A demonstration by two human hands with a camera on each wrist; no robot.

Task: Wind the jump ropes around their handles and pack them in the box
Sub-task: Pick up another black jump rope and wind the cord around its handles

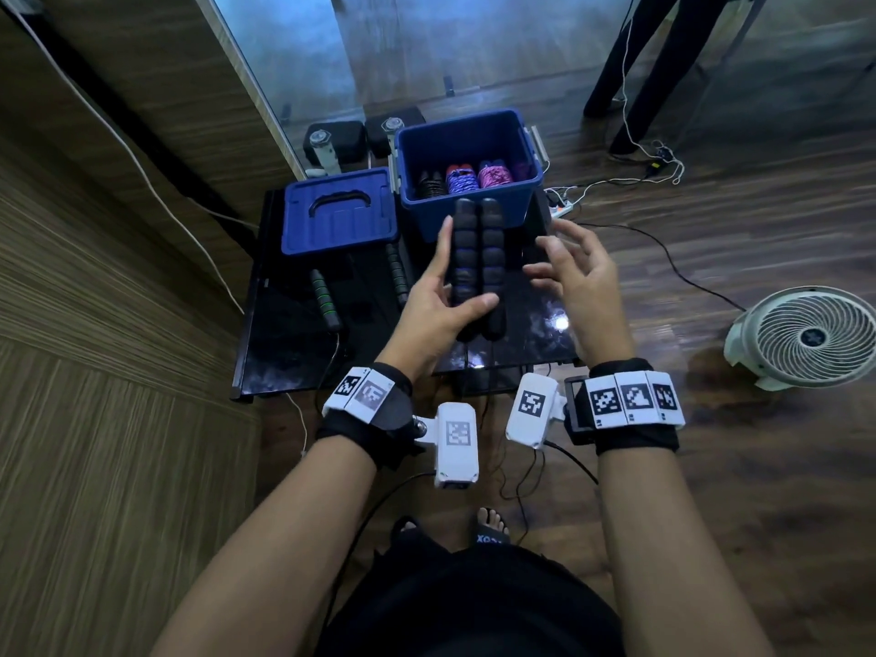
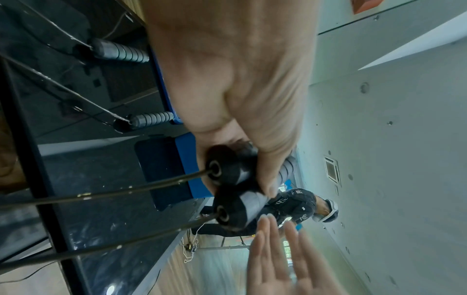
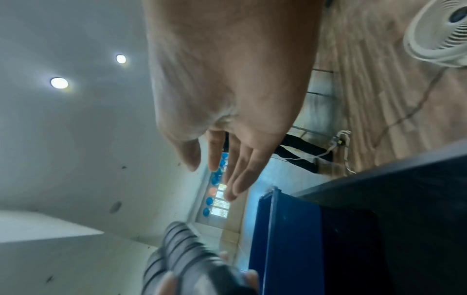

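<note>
Two handles (image 1: 478,265) side by side in your left hand (image 1: 438,308), thumb clamped across; right hand (image 1: 576,272) hovers beside, fingers spread, empty.

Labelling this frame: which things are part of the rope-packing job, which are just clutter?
Job:
- black handles gripped in left hand
- right hand, open
- blue box holding wound ropes
- lid
- green-ringed handles on table

Clutter:
- fan
- power strip
- black cases
</note>
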